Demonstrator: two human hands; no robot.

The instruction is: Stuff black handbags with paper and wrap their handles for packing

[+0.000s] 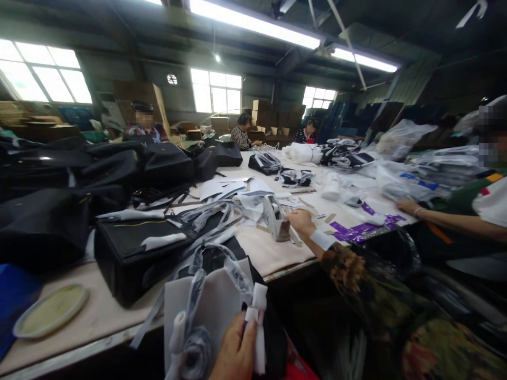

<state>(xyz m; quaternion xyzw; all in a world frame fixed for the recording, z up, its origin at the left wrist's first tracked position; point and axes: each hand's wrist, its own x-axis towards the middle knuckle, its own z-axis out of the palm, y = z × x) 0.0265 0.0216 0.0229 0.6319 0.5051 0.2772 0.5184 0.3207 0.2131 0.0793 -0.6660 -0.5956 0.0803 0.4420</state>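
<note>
Low in the centre, my left hand (235, 345) is closed on a white foam wrap (260, 301) on a black handbag (273, 338). The bag leans by the table edge, with plastic-wrapped handles (197, 295) and a white sheet (174, 306) in front. My right hand (301, 222) reaches over the table, fingers bent against the right side of a tape dispenser (276, 217). What its fingertips hold, if anything, is hidden. Left of my hands stands another black handbag (127, 258), with white foam wraps lying over its top.
Many black bags (43, 221) crowd the table's left side. White papers (233, 188) lie mid-table, purple tape strips (366, 224) to the right. A co-worker's hand (407, 207) rests at the right edge. A round dish (51, 310) sits front left. Other people sit across the table.
</note>
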